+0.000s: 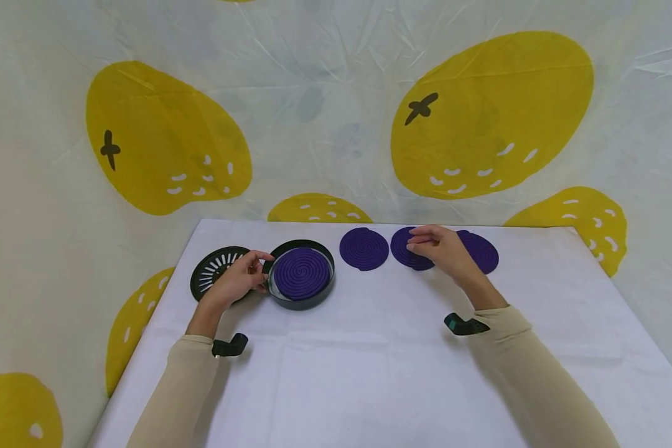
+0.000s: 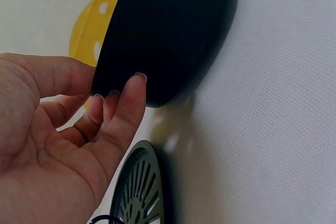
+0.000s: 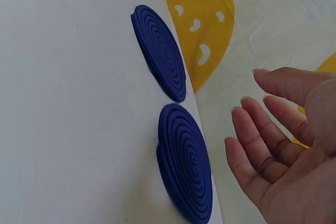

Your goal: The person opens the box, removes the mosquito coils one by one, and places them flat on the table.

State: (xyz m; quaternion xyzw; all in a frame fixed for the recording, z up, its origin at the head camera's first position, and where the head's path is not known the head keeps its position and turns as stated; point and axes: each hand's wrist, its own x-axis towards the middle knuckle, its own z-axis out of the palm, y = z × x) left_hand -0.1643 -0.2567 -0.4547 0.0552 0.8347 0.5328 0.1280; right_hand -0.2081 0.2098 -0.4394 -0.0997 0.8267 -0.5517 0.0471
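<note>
My left hand (image 1: 239,277) grips the left rim of a round black mosquito coil holder (image 1: 299,305). In the left wrist view the thumb is at the edge of the dark holder (image 2: 163,35) and the fingertips lie against its outside. A purple mosquito coil (image 1: 302,274) lies inside the holder. The right hand (image 1: 439,249) is over the middle one of three more purple coils and partly covers it in the head view. Its fingers are loosely bent with nothing between them, and the right wrist view shows the hand apart from the nearer coil (image 3: 184,161).
A slotted black lid (image 1: 197,277) lies left of the holder, partly hidden by the left hand. Right of the holder, the left coil (image 1: 364,249) and right coil (image 1: 481,252) of the row lie near the white table's (image 1: 369,373) back edge. A lemon-print cloth (image 1: 325,155) hangs behind.
</note>
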